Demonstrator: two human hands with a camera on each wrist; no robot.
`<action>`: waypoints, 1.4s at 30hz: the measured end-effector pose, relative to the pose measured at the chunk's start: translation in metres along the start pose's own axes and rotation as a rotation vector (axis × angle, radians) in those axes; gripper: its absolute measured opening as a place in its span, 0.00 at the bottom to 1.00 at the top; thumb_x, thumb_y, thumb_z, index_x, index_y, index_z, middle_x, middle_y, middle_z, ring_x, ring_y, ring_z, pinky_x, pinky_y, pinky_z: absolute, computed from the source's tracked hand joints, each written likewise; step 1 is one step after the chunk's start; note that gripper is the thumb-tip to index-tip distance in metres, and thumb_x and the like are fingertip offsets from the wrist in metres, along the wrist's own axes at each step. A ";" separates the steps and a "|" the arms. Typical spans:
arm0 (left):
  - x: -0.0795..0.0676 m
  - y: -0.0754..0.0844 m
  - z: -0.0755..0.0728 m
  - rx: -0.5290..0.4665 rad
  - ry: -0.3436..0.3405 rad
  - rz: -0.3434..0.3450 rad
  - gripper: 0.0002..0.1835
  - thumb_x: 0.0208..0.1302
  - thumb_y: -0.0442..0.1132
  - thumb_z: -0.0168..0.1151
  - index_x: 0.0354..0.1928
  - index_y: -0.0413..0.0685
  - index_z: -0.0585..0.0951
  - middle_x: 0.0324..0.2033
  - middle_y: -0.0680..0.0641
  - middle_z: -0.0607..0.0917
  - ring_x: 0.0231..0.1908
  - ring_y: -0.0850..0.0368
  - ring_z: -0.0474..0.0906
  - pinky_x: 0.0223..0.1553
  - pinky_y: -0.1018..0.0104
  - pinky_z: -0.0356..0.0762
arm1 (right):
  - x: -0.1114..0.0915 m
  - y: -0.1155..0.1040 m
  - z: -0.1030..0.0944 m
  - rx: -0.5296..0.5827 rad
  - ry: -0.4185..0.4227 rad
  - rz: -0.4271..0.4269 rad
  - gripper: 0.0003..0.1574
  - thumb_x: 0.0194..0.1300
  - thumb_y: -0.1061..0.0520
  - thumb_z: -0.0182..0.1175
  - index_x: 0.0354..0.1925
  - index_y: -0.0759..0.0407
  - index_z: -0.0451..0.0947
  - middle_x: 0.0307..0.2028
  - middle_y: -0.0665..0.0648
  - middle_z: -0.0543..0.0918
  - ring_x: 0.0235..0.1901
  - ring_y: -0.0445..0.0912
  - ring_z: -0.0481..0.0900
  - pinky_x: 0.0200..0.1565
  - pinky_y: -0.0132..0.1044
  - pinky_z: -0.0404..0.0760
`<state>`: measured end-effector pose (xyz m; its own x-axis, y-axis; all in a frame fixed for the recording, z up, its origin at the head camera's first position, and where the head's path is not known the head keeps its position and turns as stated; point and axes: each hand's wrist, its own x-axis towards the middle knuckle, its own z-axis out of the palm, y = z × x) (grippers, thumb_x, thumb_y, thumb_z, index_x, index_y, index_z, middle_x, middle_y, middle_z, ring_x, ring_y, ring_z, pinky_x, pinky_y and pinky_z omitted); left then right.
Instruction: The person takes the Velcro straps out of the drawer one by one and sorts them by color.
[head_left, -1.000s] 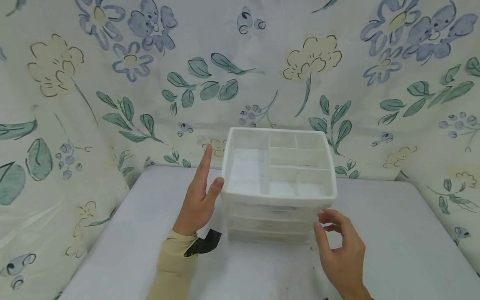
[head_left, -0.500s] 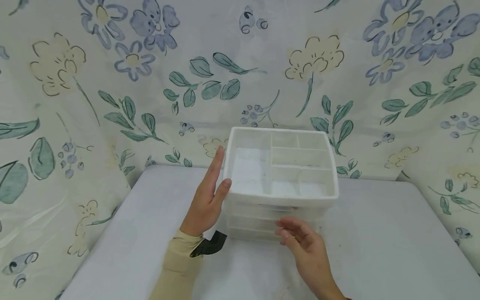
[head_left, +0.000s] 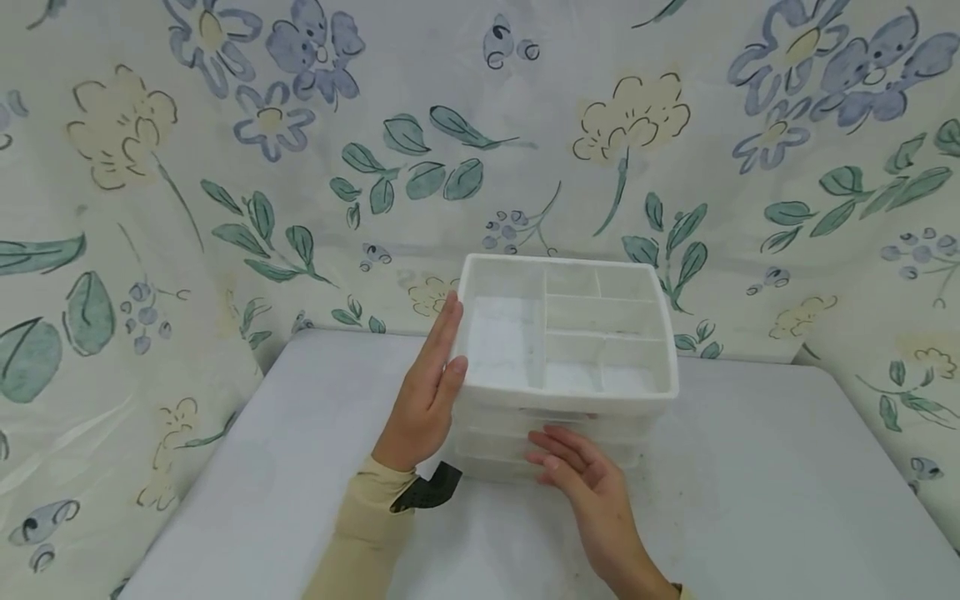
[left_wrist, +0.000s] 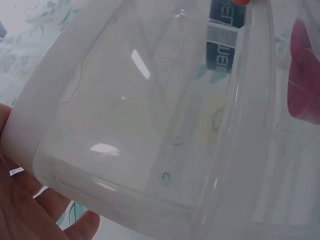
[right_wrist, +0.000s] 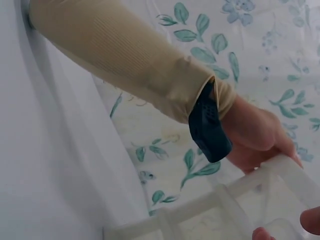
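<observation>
A white plastic drawer organizer (head_left: pixel 566 400) stands on the table, its top divided into several compartments. Below the top are stacked translucent drawers (head_left: pixel 495 446). My left hand (head_left: pixel 420 400) lies along the organizer's left side, fingers straight; the left wrist view shows the left hand (left_wrist: pixel 35 205) beside the white side wall (left_wrist: pixel 37 110). In front of the drawers is my right hand (head_left: pixel 592 492), its fingers slightly bent near the drawer fronts. Whether they touch, I cannot tell. In the right wrist view, right-hand fingertips (right_wrist: pixel 312 220) appear at the lower right.
The white table (head_left: pixel 780 467) extends around the organizer. A floral sheet (head_left: pixel 420 75) hangs behind and at both sides. A dark strap (right_wrist: pixel 210 125) sits on the left wrist over a beige sleeve (right_wrist: pixel 145 70). A reddish shape (left_wrist: pixel 304 75) shows in the left wrist view.
My right hand has moved left from the organizer's right front corner to the middle of its drawers. My left hand has shifted right, closer against the organizer's left side. The drawers look unchanged.
</observation>
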<state>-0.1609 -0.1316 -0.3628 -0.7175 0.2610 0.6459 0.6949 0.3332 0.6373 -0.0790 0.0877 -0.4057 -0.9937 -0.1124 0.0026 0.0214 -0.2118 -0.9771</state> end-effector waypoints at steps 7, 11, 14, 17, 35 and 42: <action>0.000 0.000 0.000 0.019 0.006 0.008 0.32 0.77 0.29 0.44 0.79 0.41 0.52 0.80 0.47 0.48 0.78 0.51 0.43 0.76 0.61 0.43 | 0.002 0.000 0.002 0.135 -0.010 -0.005 0.31 0.71 0.66 0.58 0.67 0.75 0.62 0.62 0.67 0.76 0.55 0.47 0.82 0.52 0.34 0.81; 0.000 0.000 0.000 0.020 0.004 0.007 0.31 0.77 0.29 0.44 0.79 0.42 0.53 0.79 0.45 0.49 0.78 0.51 0.44 0.76 0.61 0.44 | 0.003 0.001 0.002 0.216 -0.019 -0.006 0.30 0.72 0.67 0.56 0.67 0.75 0.59 0.61 0.60 0.78 0.55 0.45 0.81 0.53 0.32 0.80; 0.000 0.000 -0.001 0.020 0.000 0.006 0.31 0.78 0.30 0.44 0.79 0.43 0.53 0.79 0.44 0.49 0.78 0.52 0.45 0.76 0.61 0.45 | 0.004 0.001 0.003 0.249 -0.024 -0.016 0.30 0.72 0.67 0.55 0.67 0.74 0.58 0.60 0.57 0.78 0.55 0.45 0.81 0.53 0.32 0.80; 0.001 0.000 -0.002 0.023 -0.002 0.000 0.31 0.78 0.30 0.44 0.79 0.43 0.53 0.79 0.46 0.49 0.78 0.52 0.45 0.75 0.62 0.45 | 0.004 0.000 0.004 0.260 -0.025 -0.011 0.30 0.72 0.67 0.55 0.67 0.74 0.58 0.61 0.58 0.78 0.55 0.45 0.81 0.53 0.32 0.80; 0.002 0.003 -0.027 0.140 -0.194 -0.022 0.33 0.82 0.46 0.43 0.80 0.46 0.48 0.80 0.48 0.44 0.78 0.53 0.43 0.76 0.59 0.46 | -0.008 0.002 0.003 0.221 -0.003 0.042 0.28 0.72 0.65 0.58 0.66 0.72 0.63 0.61 0.60 0.79 0.56 0.47 0.82 0.55 0.35 0.80; 0.001 0.000 -0.030 0.192 -0.213 -0.005 0.34 0.81 0.53 0.42 0.80 0.46 0.50 0.80 0.49 0.45 0.78 0.52 0.46 0.75 0.54 0.51 | -0.013 0.003 0.002 0.223 -0.006 0.039 0.26 0.73 0.65 0.57 0.65 0.72 0.64 0.60 0.58 0.80 0.55 0.47 0.82 0.54 0.35 0.81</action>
<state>-0.1604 -0.1586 -0.3500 -0.7293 0.4363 0.5270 0.6837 0.4951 0.5361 -0.0659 0.0862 -0.4081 -0.9910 -0.1301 -0.0329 0.0847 -0.4162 -0.9053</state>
